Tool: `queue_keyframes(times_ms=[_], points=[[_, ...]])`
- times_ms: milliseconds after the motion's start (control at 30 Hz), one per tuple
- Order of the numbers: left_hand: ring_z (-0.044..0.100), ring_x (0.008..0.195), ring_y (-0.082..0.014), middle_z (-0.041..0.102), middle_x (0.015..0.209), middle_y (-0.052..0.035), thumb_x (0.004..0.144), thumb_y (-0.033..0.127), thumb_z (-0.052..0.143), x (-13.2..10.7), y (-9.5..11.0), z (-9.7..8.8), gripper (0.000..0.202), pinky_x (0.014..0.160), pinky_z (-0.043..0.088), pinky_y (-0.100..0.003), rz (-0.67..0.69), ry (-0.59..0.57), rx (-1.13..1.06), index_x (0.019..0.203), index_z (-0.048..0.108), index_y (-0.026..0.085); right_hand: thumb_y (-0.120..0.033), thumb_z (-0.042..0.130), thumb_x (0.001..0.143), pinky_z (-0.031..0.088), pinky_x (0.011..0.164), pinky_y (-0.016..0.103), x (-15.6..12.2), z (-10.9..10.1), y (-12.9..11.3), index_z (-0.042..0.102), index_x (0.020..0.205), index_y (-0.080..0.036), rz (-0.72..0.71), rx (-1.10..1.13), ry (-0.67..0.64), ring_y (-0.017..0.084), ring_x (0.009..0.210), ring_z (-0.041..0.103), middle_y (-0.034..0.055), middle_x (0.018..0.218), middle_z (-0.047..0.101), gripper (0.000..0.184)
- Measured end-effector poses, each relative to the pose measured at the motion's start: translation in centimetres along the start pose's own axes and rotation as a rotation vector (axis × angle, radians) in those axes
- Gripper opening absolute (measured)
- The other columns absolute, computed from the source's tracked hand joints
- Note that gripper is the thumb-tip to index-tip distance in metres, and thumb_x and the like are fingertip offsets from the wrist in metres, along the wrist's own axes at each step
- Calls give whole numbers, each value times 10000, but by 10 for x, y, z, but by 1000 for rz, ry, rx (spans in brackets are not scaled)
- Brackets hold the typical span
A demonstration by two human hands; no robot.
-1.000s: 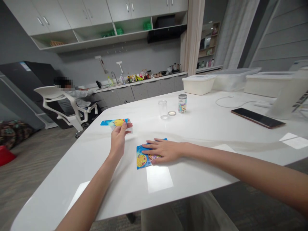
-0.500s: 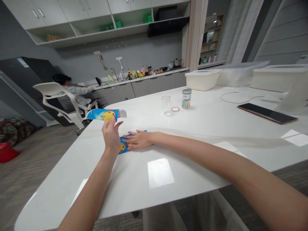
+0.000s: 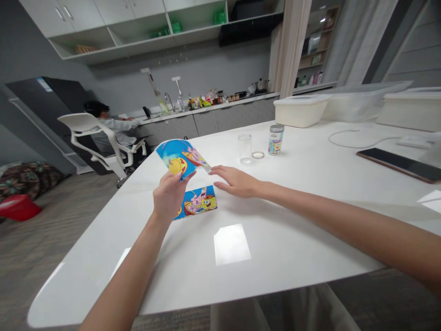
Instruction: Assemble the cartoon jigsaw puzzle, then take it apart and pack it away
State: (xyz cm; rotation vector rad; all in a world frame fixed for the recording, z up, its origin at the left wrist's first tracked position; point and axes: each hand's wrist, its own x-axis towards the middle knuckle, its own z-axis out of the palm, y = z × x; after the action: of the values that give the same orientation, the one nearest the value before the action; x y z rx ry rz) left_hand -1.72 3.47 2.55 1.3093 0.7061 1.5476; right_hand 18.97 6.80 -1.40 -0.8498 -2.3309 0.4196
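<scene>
Left grip [image 3: 168, 197] pinching blue cartoon card [image 3: 181, 158] up off the bench [image 3: 275, 239], right grip [image 3: 236, 181] open just beside it, second card [image 3: 199, 203] lying flat below.

Two SpongeBob cards [image 3: 197, 203] (both blue)

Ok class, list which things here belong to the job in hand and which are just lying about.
In use: left hand holding a card; right hand, open near it; second card on the table.

Lying about: glass, jar, phone, white tub.
</scene>
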Motion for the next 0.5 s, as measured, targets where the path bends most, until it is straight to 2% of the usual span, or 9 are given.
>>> queue_keyframes(times_ms=[67, 133, 233, 300, 367, 500], points=[[601, 1046, -339, 691, 902, -94, 646, 308, 565, -7, 0, 6, 181, 889, 510, -503, -152, -113, -10, 726, 675, 188, -282, 513, 882, 349, 1062, 476, -17, -11, 8, 500, 1240, -197, 153, 108, 150, 247, 1240, 490, 123, 1332, 540, 368], [624, 975, -353, 698, 898, -125, 622, 329, 568, -14, -5, 12, 244, 830, 522, -497, -295, -195, -12, 743, 693, 157, -255, 510, 855, 430, 975, 435, -29, -18, 15, 489, 1199, -198, 367, 348, 253, 223, 1138, 558, 108, 1219, 598, 349], [646, 846, -308, 702, 848, -123, 626, 351, 636, -20, -19, 21, 260, 746, 531, -425, -451, -290, 59, 769, 693, 141, -344, 485, 872, 502, 803, 329, -35, -26, 21, 524, 1109, -209, 608, 755, 314, 175, 909, 629, 62, 1028, 650, 275], [647, 794, -257, 695, 816, -91, 666, 384, 693, -22, -27, 25, 244, 719, 525, -365, -488, -305, 114, 765, 664, 163, -425, 497, 874, 495, 692, 272, -36, -34, 20, 585, 1014, -193, 612, 922, 273, 144, 748, 616, 32, 870, 649, 285], [646, 758, -212, 682, 793, -53, 699, 425, 724, -23, -33, 28, 266, 696, 518, -316, -495, -286, 143, 756, 623, 186, -452, 573, 840, 473, 640, 244, -37, -44, 16, 640, 951, -171, 525, 990, 171, 119, 661, 578, 5, 751, 624, 309], [653, 740, -189, 686, 829, -32, 709, 465, 741, -22, -36, 27, 338, 643, 508, -283, -460, -262, 203, 895, 624, 209, -323, 751, 715, 468, 701, 250, -40, -61, 7, 699, 939, -162, 324, 972, -78, 106, 695, 587, 2, 778, 662, 280]])
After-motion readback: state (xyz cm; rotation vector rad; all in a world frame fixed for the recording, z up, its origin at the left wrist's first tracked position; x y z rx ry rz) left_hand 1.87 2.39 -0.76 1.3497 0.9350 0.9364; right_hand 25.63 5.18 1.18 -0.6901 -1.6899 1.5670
